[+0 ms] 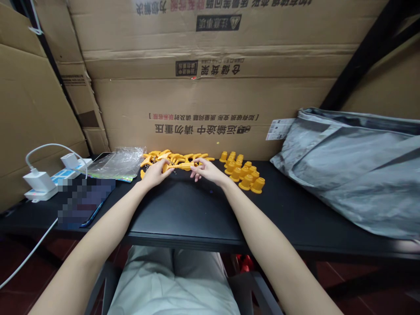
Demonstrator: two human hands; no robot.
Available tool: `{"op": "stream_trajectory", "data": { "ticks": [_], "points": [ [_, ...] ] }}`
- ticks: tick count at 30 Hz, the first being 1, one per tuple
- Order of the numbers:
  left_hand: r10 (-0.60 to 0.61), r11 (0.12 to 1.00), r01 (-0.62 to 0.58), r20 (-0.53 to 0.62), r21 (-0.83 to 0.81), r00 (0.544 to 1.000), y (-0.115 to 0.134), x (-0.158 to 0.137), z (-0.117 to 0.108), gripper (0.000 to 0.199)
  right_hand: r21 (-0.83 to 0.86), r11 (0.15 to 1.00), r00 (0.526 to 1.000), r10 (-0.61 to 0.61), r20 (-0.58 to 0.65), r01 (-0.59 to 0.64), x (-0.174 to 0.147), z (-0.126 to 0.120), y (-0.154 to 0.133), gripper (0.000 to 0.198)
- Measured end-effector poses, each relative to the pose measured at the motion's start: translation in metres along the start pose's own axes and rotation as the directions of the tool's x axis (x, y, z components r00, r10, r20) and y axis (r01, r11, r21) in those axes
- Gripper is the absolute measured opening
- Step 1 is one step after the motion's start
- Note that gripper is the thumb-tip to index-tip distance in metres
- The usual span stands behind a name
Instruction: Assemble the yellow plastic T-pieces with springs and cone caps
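Observation:
Between my two hands, above the black table, is a yellow plastic piece [183,166] with a narrow stem that widens to the right. My left hand [155,174] is closed on its left end. At the right end, my right hand [209,170] pinches the wider part with thumb and fingers; whether that is a separate cap I cannot tell. Just behind my hands lies a pile of yellow plastic pieces [198,156], some with small bead chains. Several yellow cup-shaped caps [245,172] stand in rows to the right of my right hand.
A grey bag [354,175] takes up the table's right side. Left are clear plastic packaging [118,162], a dark blurred flat object [87,201], and a power strip [41,193] with a white charger [39,180] and cable. Cardboard [210,96] walls the back.

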State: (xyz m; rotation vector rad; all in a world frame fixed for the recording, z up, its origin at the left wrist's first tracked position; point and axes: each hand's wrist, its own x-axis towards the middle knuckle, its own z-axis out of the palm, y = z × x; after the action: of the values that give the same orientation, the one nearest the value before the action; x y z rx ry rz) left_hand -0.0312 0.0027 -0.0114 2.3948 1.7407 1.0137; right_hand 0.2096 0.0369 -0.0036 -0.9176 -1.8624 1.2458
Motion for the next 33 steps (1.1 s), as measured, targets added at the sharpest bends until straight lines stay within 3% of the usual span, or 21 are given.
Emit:
{"op": "stream_trajectory", "data": {
  "ticks": [18,33],
  "points": [
    [0.002,1.0,-0.002,0.003,0.007,1.0,0.0005,-0.0005,0.0018,0.028,-0.056,0.997,0.996,0.049,-0.073,-0.053,0.0019,0.0024,-0.0026,0.025],
    [-0.006,1.0,0.006,0.006,0.017,1.0,0.0004,-0.0006,0.0035,0.028,-0.041,0.998,0.999,0.052,0.007,-0.052,-0.0021,-0.0043,-0.0013,0.045]
  ]
}}
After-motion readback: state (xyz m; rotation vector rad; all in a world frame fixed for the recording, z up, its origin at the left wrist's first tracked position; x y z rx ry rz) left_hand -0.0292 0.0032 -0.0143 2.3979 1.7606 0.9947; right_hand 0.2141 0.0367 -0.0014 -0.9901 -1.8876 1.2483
